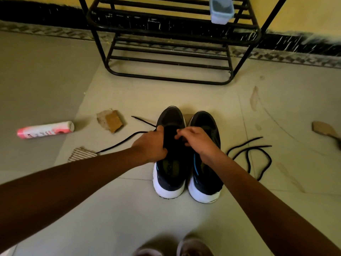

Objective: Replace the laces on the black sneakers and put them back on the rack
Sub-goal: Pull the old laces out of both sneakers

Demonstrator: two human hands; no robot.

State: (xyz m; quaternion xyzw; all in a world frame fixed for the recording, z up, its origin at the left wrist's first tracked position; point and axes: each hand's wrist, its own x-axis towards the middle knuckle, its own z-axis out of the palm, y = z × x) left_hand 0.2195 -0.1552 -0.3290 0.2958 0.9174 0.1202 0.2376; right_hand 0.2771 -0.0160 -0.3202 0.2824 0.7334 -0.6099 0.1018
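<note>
Sneakers (170,182) stand side by side on the floor (129,209) before the rack (166,78). The left hand (150,143) grips the left one's side; the right hand (197,140) seems to pinch its lace (120,144), though shadow hides the eyelets. A skipped eyelet could leave the lacing uneven.

Bare forearms come in from eight and four o'clock; left hand (150,143) and right hand (198,141), fingers curled, grip the black white-soled left sneaker (168,182).
</note>
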